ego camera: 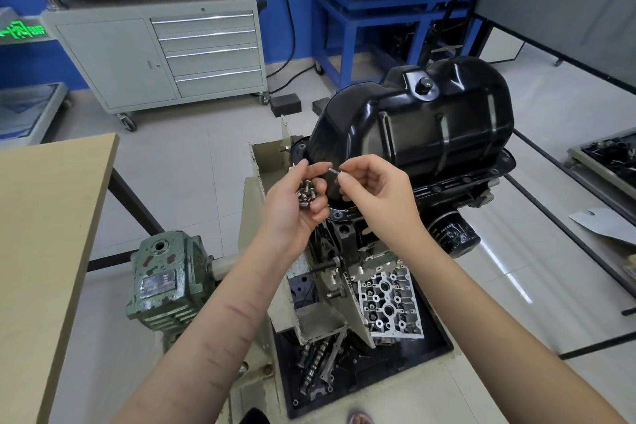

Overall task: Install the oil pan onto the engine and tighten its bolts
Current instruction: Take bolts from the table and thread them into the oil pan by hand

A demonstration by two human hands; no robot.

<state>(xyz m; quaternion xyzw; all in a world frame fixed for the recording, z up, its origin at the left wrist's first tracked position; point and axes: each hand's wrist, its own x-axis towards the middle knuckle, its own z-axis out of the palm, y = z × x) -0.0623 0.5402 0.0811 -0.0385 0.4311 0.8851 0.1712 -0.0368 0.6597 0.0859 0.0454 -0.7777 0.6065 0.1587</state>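
A glossy black oil pan (423,127) sits upside-up on the engine block (457,193), which is mounted on a beige stand. Several bolts show along its right flange. My left hand (296,200) is cupped in front of the pan's near end and holds several small silver bolts (306,194) in its palm. My right hand (375,186) pinches a single bolt (335,171) between thumb and forefinger, just above the left hand's fingertips. A black oil filter (454,234) hangs below the block on the right.
A green gearbox (165,282) sits left of the stand. A wooden table (44,234) fills the left. A cylinder head (389,306) and camshaft parts lie in the black tray (426,358) below. A grey tool cabinet (165,55) and a blue frame stand behind.
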